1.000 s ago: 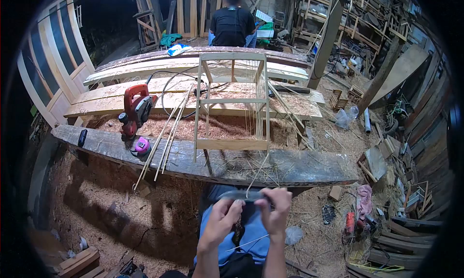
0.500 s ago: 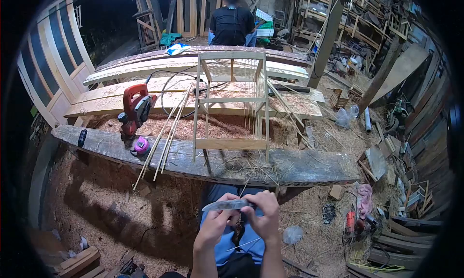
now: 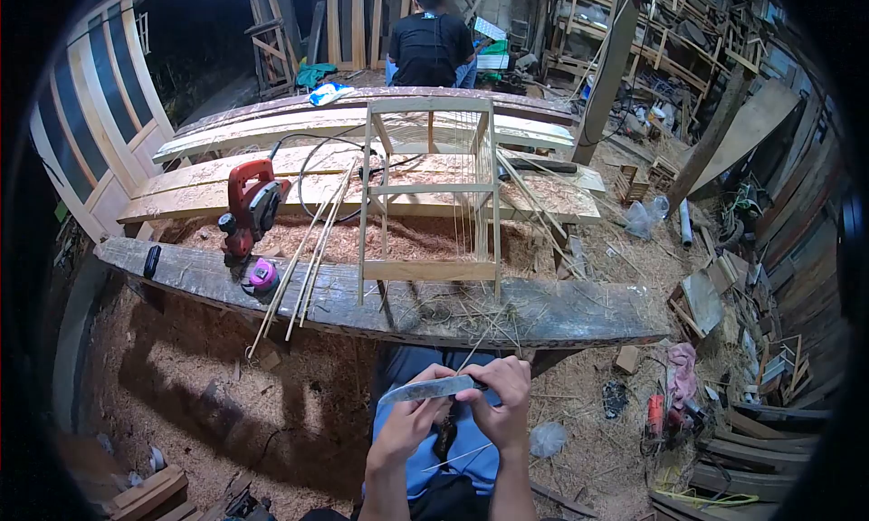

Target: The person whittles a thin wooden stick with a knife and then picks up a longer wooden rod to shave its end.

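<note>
Knife point(image 3: 427, 390) tip now lower, leftward.

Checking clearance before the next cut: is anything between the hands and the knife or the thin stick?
Nothing visible. The right hand grips the knife; the left hand meets the thin stick at the blade.

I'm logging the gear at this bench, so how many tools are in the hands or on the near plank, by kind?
Knife, gripped by the right hand with the left hand at its blade: 1
Red power planer: 1
Pink tape measure: 1
Total: 3
</note>
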Available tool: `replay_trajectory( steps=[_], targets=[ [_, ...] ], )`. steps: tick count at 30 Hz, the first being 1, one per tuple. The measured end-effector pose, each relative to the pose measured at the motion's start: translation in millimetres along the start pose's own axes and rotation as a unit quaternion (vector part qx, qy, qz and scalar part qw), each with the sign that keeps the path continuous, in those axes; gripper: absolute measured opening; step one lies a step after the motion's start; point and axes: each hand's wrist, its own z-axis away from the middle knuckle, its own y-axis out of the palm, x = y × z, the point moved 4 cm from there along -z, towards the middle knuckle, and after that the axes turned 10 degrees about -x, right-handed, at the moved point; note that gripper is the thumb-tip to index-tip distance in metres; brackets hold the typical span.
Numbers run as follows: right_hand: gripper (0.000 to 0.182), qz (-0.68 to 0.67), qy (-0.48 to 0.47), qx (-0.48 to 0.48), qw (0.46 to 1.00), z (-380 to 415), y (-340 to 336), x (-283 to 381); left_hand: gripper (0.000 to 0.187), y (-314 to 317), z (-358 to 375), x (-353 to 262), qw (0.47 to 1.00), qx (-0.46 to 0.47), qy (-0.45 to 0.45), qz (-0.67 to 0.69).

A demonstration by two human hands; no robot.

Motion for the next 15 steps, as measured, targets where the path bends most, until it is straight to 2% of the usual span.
replay_trajectory(
  steps=[4, 7, 9, 10, 11, 13, 15],
  targets=[
    [0.04, 0.039, 0.005, -0.018, 0.999, -2.2, -10.2, -6.8, 0.013, -4.5, -2.3, 1.6, 1.0, 0.003, 0.001, 0.02],
    [0.04, 0.063, 0.006, -0.019, 0.998, 0.9, -10.1, -15.4, 0.013, -4.9, -4.6, 1.9, 0.999, -0.029, -0.027, 0.018],
    [0.04, 0.113, 0.015, -0.087, 0.99, 5.2, -17.4, -31.0, 0.012, -5.4, -1.6, -8.1, 0.999, -0.022, -0.021, 0.01],
    [0.039, 0.119, 0.079, -0.173, 0.974, 4.2, -26.3, -38.1, 0.012, -8.8, 2.8, -12.6, 0.999, -0.023, -0.021, 0.01],
    [0.039, 0.107, 0.167, -0.22, 0.955, 10.0, -40.3, -57.3, 0.012, -14.6, 7.0, -18.6, 0.999, -0.034, -0.019, 0.009],
    [0.04, 0.183, 0.129, -0.209, 0.952, 8.5, -69.1, -71.0, 0.014, -24.1, 10.4, -29.8, 0.998, -0.061, -0.012, -0.002],
    [0.041, 0.188, 0.117, -0.21, 0.952, 10.8, -71.0, -66.8, 0.014, -29.6, 7.2, -33.7, 0.997, -0.077, 0.013, 0.01]
  ],
)
